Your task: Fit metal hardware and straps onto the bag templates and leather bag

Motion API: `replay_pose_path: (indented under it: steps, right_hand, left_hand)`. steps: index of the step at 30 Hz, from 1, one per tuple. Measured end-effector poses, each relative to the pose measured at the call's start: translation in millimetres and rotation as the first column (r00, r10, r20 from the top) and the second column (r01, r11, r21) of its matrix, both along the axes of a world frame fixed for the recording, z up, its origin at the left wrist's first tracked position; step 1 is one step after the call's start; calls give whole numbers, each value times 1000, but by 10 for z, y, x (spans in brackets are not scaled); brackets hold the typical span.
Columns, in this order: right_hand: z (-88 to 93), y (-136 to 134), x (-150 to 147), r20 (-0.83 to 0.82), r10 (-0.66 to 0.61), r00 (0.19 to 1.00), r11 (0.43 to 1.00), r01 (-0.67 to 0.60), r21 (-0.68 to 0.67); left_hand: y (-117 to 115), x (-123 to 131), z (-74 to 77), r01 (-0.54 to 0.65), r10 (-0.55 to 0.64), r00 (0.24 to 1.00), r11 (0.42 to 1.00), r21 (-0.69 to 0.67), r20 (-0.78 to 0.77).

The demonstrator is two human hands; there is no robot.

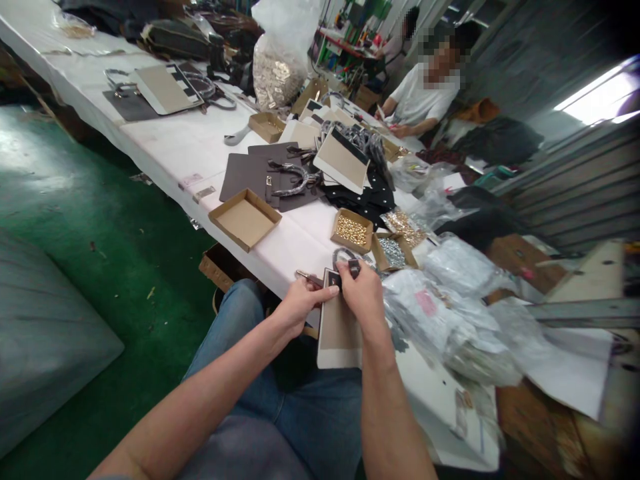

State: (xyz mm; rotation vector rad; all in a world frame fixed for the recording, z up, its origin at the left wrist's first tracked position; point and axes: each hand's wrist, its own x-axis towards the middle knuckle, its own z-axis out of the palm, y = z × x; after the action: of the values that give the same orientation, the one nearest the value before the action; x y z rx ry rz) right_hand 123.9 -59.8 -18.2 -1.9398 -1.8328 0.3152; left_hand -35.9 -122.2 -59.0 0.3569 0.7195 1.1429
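Note:
Over my lap I hold a beige bag panel (340,327) with a pale border and a dark band along its top. My left hand (299,305) pinches the panel's upper left edge, thumb on the dark band. A slim dark piece with a shiny metal tip (303,274) sticks out beyond these fingers; its kind is unclear. My right hand (364,297) is closed at the top right edge, around a dark strap end of the grey wrapped handle (343,254). Its fingertips are partly hidden. Just beyond are a box of gold-coloured studs (352,229) and a box of silver ones (391,253).
On the white table (170,157) stands an open cardboard tray (245,220). Dark panels (245,177) with handles and stacked beige panels (343,160) lie farther off. Plastic-wrapped bundles (435,313) crowd the right. A co-worker (425,100) sits across the table.

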Motion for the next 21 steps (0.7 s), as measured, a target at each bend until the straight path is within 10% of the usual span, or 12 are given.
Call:
replay_pose_path:
  steps: [8, 15, 21]
  right_hand:
    - [82, -65, -28, -1, 36, 999, 999, -36, 39]
    - [605, -366, -81, -213, 17, 977, 905, 76, 419]
    - [523, -399, -370, -664, 229, 712, 911, 83, 404]
  left_hand:
    - [24, -15, -67, 61, -61, 997, 998, -4, -50]
    - [92, 41, -86, 27, -37, 989, 997, -74, -144]
    - [96, 122, -170, 65, -72, 995, 993, -95, -70]
